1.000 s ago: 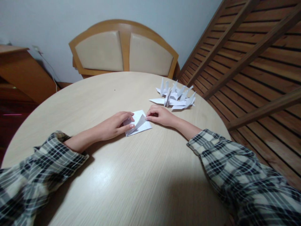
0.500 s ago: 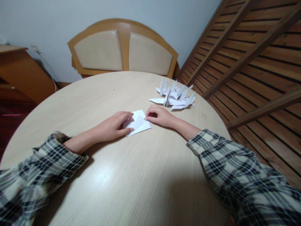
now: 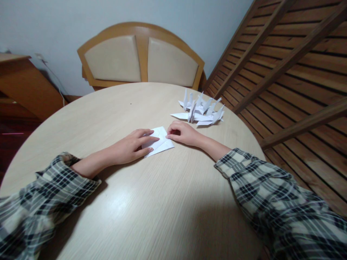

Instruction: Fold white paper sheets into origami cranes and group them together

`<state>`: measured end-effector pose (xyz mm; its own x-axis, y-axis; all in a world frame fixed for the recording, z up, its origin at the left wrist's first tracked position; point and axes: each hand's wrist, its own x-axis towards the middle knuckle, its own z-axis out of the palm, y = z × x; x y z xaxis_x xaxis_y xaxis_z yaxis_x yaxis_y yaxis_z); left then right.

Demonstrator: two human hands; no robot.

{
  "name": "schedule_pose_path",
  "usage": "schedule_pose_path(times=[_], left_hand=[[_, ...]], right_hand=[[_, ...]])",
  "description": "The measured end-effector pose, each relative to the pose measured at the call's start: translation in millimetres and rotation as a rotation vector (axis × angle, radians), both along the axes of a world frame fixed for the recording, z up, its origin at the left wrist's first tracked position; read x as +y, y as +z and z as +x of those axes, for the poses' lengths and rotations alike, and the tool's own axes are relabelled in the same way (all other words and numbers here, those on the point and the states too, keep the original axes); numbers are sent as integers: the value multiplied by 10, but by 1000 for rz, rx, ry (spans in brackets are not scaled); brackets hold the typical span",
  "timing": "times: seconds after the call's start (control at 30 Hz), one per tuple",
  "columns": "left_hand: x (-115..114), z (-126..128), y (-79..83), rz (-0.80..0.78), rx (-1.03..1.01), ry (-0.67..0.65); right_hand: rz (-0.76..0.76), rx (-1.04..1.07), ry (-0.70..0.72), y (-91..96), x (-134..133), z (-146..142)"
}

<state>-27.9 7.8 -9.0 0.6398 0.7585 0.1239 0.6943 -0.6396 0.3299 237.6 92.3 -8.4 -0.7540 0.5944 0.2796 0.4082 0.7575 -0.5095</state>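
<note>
Folded white paper (image 3: pixel 163 145), between the hands on the table (image 3: pixel 151 195). Left hand (image 3: pixel 131 145) — fingers parted, resting on the sheet; right hand (image 3: pixel 184 134) — thumb and forefinger pinched closed on its edge. Beyond the right hand, paper cranes (image 3: pixel 192 112).

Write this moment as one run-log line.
Left hand: spread on folded white paper | Right hand: pinched at its right edge | Paper birds: grouped beyond right hand | Surface: table
</note>
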Motion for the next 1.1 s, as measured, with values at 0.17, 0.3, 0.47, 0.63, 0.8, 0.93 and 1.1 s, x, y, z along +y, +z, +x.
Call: schedule_pose_path(times=[0.17,0.3,0.47,0.63,0.8,0.93,1.1], left_hand=[[-28,29,4,72,27,24],[-52,90,9,139,53,62],[-108,190,54,174,105,132],[-128,249,82,243,153,167],[-100,229,152,241,140,157],[-94,195,196,202,74,208],[-79,165,193,135,-53,211]], right_hand=[[-11,18,-30,-8,-18,-8],[30,66,-36,-31,-58,-34],[157,31,-25,-25,-163,-98],[218,-92,-110,26,-286,-160],[235,-144,-158,62,-317,-181],[229,-159,-177,72,-302,-166],[176,-122,-142,31,-240,-132]])
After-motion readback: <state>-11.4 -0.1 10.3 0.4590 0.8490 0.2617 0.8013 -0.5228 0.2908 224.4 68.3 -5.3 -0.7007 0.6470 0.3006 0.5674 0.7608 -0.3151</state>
